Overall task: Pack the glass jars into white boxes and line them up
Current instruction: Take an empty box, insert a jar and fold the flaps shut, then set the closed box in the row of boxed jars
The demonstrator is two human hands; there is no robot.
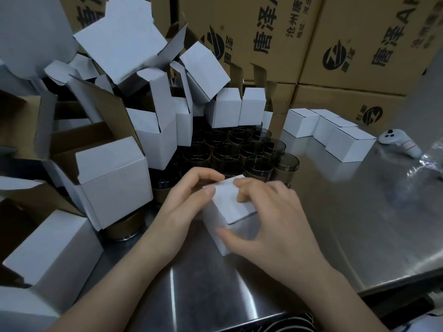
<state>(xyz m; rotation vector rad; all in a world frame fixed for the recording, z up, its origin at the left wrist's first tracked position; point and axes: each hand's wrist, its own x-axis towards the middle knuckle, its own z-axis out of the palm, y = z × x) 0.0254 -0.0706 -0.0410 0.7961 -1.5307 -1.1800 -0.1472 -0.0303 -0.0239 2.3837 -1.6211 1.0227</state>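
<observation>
Both hands hold one small white box (227, 212) over the steel table (359, 224), just in front of the jars. My left hand (184, 200) grips its left side with the fingers curled over the top. My right hand (271, 219) presses the lid flap down with its fingertips, thumb against the front face. What is inside the box is hidden. Behind it stand several dark glass jars (239, 149) packed close together. A row of closed white boxes (345, 144) lies at the back right.
A heap of open, empty white boxes (115, 176) fills the left side and the back. Brown printed cartons (335, 44) wall off the rear. A white handheld controller (398, 142) and clear plastic wrap (431, 159) lie at the far right.
</observation>
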